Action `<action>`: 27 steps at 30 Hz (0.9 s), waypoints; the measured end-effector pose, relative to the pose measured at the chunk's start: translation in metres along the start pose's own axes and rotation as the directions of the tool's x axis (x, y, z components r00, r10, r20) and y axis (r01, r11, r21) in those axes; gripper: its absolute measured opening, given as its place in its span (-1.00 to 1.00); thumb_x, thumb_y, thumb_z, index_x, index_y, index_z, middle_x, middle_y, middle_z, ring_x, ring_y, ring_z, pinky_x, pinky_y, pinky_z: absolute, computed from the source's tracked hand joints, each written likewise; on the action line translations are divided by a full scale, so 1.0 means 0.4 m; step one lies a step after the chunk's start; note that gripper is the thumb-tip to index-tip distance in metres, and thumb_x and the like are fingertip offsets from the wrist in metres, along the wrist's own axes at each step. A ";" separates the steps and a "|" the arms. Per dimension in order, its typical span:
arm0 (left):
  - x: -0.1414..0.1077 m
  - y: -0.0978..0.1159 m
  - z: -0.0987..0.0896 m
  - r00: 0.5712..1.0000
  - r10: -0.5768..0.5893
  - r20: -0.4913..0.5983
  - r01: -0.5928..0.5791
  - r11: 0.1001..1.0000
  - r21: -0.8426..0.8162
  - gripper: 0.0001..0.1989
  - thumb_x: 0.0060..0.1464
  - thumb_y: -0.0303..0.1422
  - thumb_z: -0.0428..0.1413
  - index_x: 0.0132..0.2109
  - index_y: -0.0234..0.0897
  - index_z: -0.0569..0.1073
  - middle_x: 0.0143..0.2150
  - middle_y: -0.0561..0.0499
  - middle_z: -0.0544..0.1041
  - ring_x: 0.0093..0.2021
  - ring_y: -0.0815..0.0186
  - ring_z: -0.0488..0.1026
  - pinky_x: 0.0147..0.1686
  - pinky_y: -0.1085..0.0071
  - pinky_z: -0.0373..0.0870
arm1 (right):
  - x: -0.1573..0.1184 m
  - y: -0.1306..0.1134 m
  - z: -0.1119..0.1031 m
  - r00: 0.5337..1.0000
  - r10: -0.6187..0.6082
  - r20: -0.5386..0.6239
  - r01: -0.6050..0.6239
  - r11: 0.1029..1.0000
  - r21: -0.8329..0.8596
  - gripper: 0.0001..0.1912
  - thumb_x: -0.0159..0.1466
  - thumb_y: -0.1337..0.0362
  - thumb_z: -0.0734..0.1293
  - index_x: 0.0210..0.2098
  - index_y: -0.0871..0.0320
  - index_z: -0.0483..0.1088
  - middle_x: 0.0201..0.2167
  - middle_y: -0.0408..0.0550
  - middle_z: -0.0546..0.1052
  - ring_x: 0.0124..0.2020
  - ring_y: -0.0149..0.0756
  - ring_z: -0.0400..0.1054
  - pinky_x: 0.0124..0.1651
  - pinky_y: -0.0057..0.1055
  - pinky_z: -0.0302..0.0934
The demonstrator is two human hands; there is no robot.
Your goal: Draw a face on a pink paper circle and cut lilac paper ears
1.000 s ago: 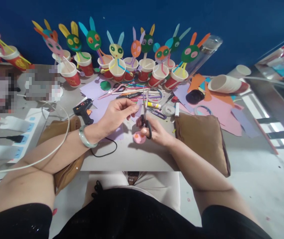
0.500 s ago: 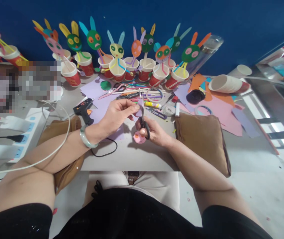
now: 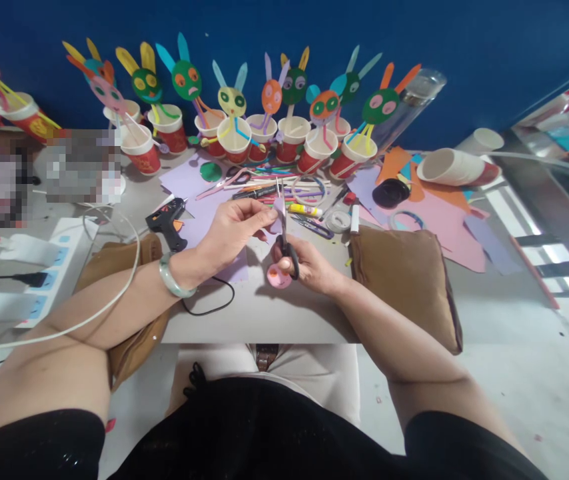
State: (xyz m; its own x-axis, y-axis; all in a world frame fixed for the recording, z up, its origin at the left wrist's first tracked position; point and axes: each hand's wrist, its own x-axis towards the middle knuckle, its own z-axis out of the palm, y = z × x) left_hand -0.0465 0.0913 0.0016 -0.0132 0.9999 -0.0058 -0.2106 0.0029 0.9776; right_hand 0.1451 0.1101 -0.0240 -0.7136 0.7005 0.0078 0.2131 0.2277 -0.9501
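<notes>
My left hand (image 3: pixel 244 223) pinches a small piece of purple paper (image 3: pixel 278 217) between thumb and fingers. My right hand (image 3: pixel 309 265) is closed round the black handles of a pair of scissors (image 3: pixel 291 255). The blades point away from me and lie against the paper's right side. Beneath the right hand, on the table, sits a pink paper disc (image 3: pixel 278 277) with an orange spot, partly covered by the hand. Left of my left hand lies a black glue gun (image 3: pixel 167 223), and sheets of purple paper (image 3: pixel 199 227) spread under and behind that hand.
Red paper cups (image 3: pixel 139 155) bearing paper rabbit figures line the blue wall. Behind my hands are a yellow glue stick (image 3: pixel 306 210), tape rolls and pipe cleaners. Brown cushions (image 3: pixel 399 280) flank my arms. A white cable (image 3: pixel 132 273) crosses near my left arm from a power strip (image 3: pixel 59 267).
The scissor blades look closer together and nearer the purple paper than before. Both hands stay in almost the same place; the view shifts very slightly.
</notes>
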 end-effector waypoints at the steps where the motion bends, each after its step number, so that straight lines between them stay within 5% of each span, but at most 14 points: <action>1: 0.000 0.000 -0.001 1.000 -0.001 0.001 0.001 1.000 0.004 -0.69 -0.04 -0.14 0.39 -0.41 -0.29 0.54 -0.41 0.05 0.57 -0.39 0.41 0.49 -0.39 0.47 0.48 | 0.000 0.001 0.000 1.000 -0.005 0.000 0.005 1.000 0.001 -0.25 0.15 -0.51 0.28 -0.39 0.12 0.28 -0.52 -0.16 0.34 -0.39 -0.34 0.19 -0.31 -0.37 0.11; 27: 0.002 0.002 0.000 1.000 0.012 -0.007 -0.012 0.999 -0.035 -0.75 -0.01 -0.24 0.38 -0.42 -0.30 0.52 -0.43 0.08 0.53 -0.40 0.43 0.47 -0.39 0.49 0.48 | 0.004 -0.002 0.002 0.997 -0.073 -0.034 0.069 0.992 -0.104 -0.28 0.30 -0.46 0.14 -0.47 0.10 0.24 -0.52 -0.15 0.32 -0.45 -0.37 0.18 -0.34 -0.34 0.08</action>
State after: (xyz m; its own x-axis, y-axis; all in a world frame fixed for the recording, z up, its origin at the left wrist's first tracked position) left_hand -0.0466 0.0922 0.0023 -0.0229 0.9997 0.0039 -0.2445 -0.0094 0.9696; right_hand 0.1432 0.1104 -0.0235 -0.7045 0.7042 0.0878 0.2312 0.3448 -0.9098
